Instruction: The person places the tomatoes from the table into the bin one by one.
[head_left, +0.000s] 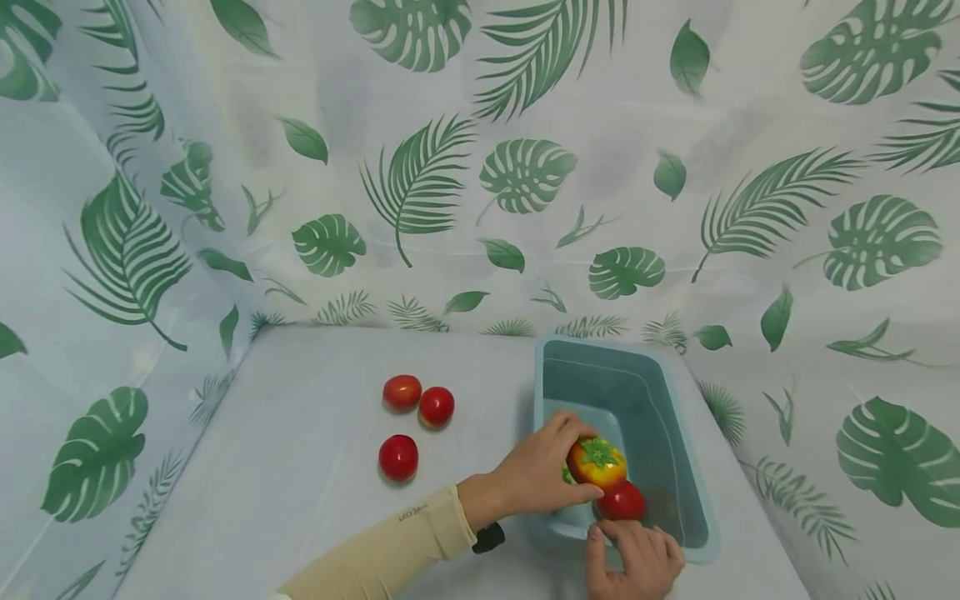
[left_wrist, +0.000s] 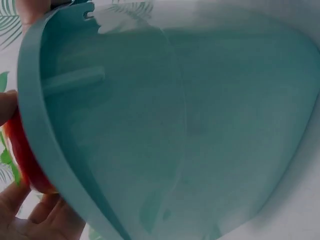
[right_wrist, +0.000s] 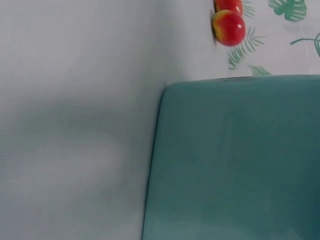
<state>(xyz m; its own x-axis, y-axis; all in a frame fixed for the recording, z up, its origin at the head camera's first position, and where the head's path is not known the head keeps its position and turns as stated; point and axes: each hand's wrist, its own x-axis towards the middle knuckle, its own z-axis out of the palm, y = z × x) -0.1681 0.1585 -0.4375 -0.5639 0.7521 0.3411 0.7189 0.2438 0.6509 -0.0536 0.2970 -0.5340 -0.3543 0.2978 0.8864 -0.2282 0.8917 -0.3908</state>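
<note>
My left hand (head_left: 547,475) reaches over the blue-green plastic bin (head_left: 678,433), gripping a yellow-and-red tomato (head_left: 597,462) by its sides; its green leafy top faces up. Thumb and fingers also show around this tomato (left_wrist: 27,155) beyond the rim in the left wrist view. Just below it in the bin is a red tomato (head_left: 622,502). A bit of green (head_left: 567,473) peeks out under my left hand, mostly hidden. My right hand (head_left: 636,560) is at the near rim with curled fingers, appearing to hold it. The right wrist view shows the bin's wall (right_wrist: 235,160), not the hand.
Left of the bin on the white tabletop (head_left: 300,467) lie three loose red fruits: an oblong one (head_left: 402,392), a round one (head_left: 437,407) touching or nearly touching it, and another (head_left: 398,457) closer to me. A leaf-printed curtain (head_left: 450,167) stands behind.
</note>
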